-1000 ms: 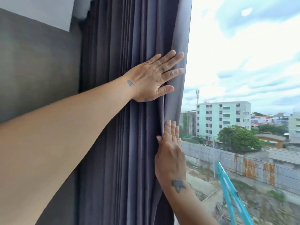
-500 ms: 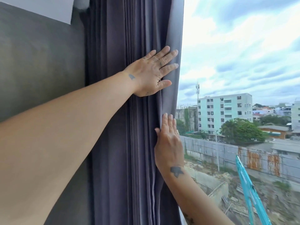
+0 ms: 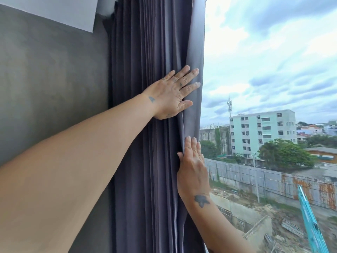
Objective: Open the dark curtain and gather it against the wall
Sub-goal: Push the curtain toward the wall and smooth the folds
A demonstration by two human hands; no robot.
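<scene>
Two flat palms press soft pleats toward the wall
Splayed fingers (image 3: 189, 73) of the left hand (image 3: 171, 95) and straight ones of the right hand (image 3: 192, 167) pin the dark curtain (image 3: 145, 70), bunched right of the grey wall (image 3: 54, 84); limp, light cloth, best clasped around its free edge

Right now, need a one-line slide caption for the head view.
Both hands, left hand above right hand, press flat on the dark curtain, bunched beside the grey wall.

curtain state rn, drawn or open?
Open: dark curtain is bunched in tight pleats beside the grey wall, window uncovered.
</scene>
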